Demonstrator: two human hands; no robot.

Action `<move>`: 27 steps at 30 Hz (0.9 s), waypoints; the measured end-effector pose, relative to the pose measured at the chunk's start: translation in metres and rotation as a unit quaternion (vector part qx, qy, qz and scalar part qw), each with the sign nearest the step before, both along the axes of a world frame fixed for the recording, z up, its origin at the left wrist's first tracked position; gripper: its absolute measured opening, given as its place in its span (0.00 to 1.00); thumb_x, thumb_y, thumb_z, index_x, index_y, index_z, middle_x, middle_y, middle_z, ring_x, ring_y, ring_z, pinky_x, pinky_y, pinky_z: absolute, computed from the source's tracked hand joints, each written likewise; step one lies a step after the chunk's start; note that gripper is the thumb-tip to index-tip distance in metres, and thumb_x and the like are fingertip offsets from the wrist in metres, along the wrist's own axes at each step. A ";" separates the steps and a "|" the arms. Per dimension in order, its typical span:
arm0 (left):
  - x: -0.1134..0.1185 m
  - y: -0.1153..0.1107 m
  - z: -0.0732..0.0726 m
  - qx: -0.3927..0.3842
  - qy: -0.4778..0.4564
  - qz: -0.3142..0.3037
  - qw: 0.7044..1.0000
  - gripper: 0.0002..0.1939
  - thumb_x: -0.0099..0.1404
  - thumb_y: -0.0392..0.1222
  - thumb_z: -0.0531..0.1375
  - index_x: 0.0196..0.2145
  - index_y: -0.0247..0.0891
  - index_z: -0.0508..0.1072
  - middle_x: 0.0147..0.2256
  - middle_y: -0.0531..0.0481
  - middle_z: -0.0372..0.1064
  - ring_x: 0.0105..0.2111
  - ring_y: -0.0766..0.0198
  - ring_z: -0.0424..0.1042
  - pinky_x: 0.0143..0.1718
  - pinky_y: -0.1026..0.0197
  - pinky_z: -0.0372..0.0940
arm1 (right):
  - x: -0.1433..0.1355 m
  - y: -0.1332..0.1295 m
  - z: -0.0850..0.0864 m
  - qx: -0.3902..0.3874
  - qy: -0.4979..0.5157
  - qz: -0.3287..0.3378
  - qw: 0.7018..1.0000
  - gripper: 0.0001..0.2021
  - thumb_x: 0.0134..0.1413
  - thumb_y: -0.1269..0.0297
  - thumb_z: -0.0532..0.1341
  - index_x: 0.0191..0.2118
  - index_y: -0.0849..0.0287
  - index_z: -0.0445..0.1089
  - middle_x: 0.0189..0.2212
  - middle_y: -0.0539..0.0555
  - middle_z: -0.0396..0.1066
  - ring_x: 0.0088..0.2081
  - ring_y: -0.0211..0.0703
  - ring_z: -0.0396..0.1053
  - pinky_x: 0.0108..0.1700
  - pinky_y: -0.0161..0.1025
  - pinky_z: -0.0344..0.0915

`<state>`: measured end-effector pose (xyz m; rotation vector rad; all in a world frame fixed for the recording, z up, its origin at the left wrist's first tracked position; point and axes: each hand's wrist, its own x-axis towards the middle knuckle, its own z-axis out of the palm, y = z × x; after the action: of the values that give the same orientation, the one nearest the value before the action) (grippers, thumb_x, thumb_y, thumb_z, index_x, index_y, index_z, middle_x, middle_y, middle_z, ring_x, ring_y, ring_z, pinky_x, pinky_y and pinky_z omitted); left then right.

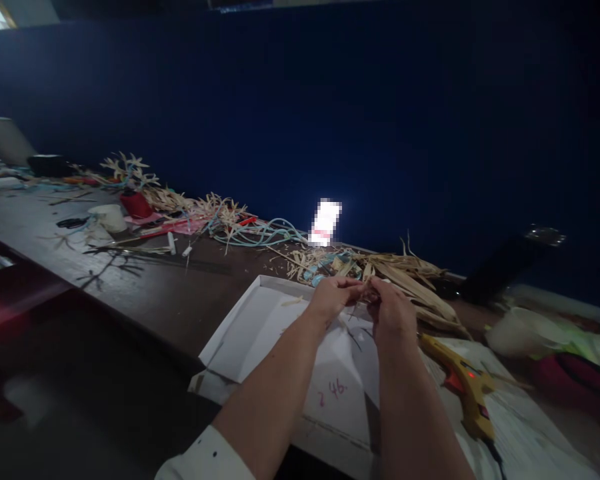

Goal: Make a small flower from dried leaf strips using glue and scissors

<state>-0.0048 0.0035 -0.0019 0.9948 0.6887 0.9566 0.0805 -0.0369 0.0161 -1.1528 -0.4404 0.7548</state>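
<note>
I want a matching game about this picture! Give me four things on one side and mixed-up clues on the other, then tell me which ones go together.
Things:
1. Glue gun
2. Shallow box
3. Wall behind the table
4. Left hand and right hand

Clues:
A. Dark blue
B. Close together near the box's far edge
C. Yellow, with a small red light
D. White, with "46" written inside

Right pairs: 1-C, 2-D, 3-A, 4-B
</note>
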 end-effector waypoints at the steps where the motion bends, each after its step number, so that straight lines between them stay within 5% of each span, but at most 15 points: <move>1: 0.000 0.001 -0.001 0.005 0.004 -0.001 1.000 0.16 0.43 0.42 0.70 0.30 0.31 0.77 0.22 0.50 0.70 0.22 0.71 0.65 0.30 0.65 0.61 | 0.000 0.000 0.000 -0.006 -0.021 -0.016 1.000 0.08 0.31 0.64 0.67 0.20 0.61 0.68 0.13 0.43 0.61 0.15 0.29 0.54 0.15 0.28 0.48; 11: 0.001 0.007 -0.009 0.069 0.062 0.014 0.996 0.12 0.49 0.39 0.66 0.32 0.32 0.78 0.22 0.51 0.69 0.22 0.70 0.64 0.30 0.65 0.61 | -0.001 -0.005 -0.001 -0.008 -0.107 -0.047 0.993 0.08 0.36 0.62 0.65 0.20 0.61 0.68 0.11 0.42 0.58 0.15 0.30 0.51 0.16 0.31 0.47; 27: 0.000 0.002 0.004 -0.033 -0.061 0.011 0.998 0.12 0.44 0.39 0.69 0.27 0.31 0.76 0.21 0.52 0.70 0.23 0.71 0.67 0.34 0.64 0.63 | -0.003 -0.008 -0.009 0.015 -0.078 0.012 0.997 0.15 0.36 0.58 0.68 0.32 0.61 0.74 0.19 0.45 0.65 0.18 0.29 0.55 0.18 0.28 0.51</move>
<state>-0.0050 0.0056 0.0017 0.8652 0.6266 0.9987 0.0774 -0.0451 0.0068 -1.1850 -0.5954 0.6796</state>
